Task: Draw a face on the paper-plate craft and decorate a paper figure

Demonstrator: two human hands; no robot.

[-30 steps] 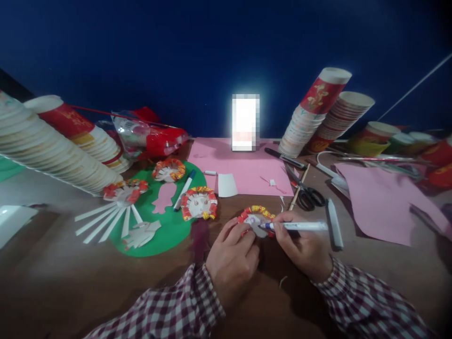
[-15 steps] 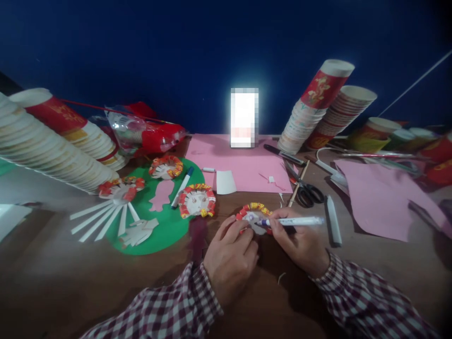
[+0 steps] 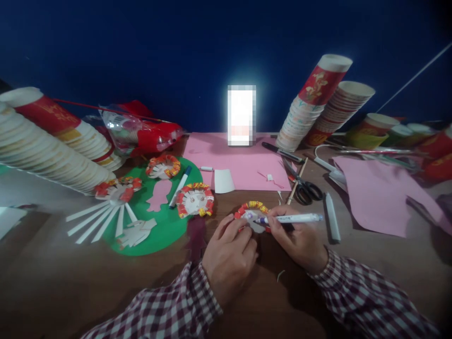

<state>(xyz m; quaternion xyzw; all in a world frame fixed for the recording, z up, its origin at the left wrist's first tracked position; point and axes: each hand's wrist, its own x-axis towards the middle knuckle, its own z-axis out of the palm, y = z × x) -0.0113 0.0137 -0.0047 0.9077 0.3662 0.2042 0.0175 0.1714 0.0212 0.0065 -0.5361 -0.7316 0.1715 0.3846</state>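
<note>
A paper-cup animal face with a curled red and yellow rim lies on the table in front of me. My left hand grips its left edge, with the fingers bent over the rim. In my right hand is a white marker pen with a purple end, held in a pinch. The pen's tip meets the pale middle of the face, where a small purple mark shows. To the left sits another such face, with eyes and a nose drawn on it. My fingers hide part of the held face.
Stacked paper cups stand at left and right. Scissors, a pen cap or white marker and pink paper lie on the right. A green paper disc bears cut-outs. A bright pixelated screen stands behind.
The pen tip has shifted slightly up and left on the face. The whole view has moved a little; both hands keep their holds.
</note>
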